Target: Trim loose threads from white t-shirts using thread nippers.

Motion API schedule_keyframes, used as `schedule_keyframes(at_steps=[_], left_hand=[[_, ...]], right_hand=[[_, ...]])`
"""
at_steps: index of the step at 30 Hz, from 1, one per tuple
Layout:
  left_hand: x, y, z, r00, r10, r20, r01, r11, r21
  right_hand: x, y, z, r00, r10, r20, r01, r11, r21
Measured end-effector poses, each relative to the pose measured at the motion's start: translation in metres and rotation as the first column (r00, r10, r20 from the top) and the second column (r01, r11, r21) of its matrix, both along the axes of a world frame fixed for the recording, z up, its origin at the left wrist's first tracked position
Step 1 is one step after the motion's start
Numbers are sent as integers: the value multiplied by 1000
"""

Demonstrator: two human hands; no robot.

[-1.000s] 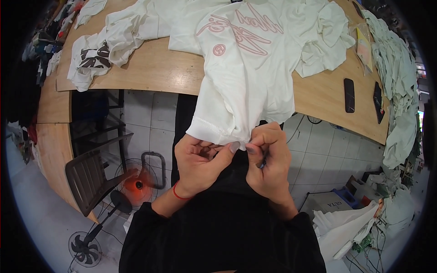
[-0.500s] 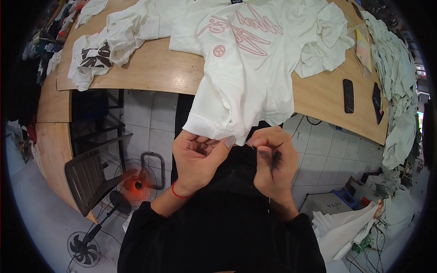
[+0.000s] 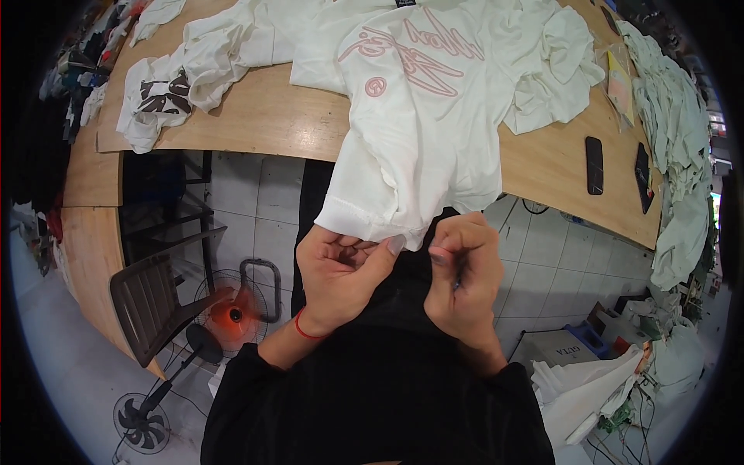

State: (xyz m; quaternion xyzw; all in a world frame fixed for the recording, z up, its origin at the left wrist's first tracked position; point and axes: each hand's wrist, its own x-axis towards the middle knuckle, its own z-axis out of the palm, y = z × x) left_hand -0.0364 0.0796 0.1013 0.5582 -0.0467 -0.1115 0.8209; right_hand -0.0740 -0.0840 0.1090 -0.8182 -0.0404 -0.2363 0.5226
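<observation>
Head view: white T-shirt (image 3: pixel 422 116) lay on the wooden table (image 3: pixel 256 116) w/ its hem hanging off the near edge. Left hand (image 3: pixel 341 271) pinched the hem. Right hand (image 3: pixel 463 271) was curled shut just beside it, holding a thin dark tool. Open tiled floor (image 3: pixel 256 225) below, fan (image 3: pixel 229 318) at left

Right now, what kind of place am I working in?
Probably a garment workshop or clothing finishing room. A white T-shirt with pink lettering hangs off a long wooden table, more white garments are piled along its far edge, and your left hand grips the hem.
</observation>
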Motion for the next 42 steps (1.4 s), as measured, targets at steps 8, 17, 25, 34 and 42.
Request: schedule_keyframes(at_steps=[8, 17, 25, 34, 42], left_hand=[[0, 2, -4, 998, 9, -60, -6, 999, 38], [-3, 5, -5, 999, 4, -51, -2, 999, 40], [-2, 3, -1, 999, -40, -31, 40, 999, 0], [0, -4, 0, 998, 21, -65, -22, 1000, -15], [12, -8, -20, 867, -243, -434, -182, 658, -731]], right_hand=[[-15, -6, 10, 969, 21, -246, -16, 1000, 22], [-5, 0, 0, 997, -80, -8, 77, 983, -167], [-1, -3, -2, 999, -45, 27, 49, 985, -165], [-2, -1, 5, 981, -146, -129, 165, 975, 151], [8, -3, 2, 988, -68, -138, 72, 997, 30]])
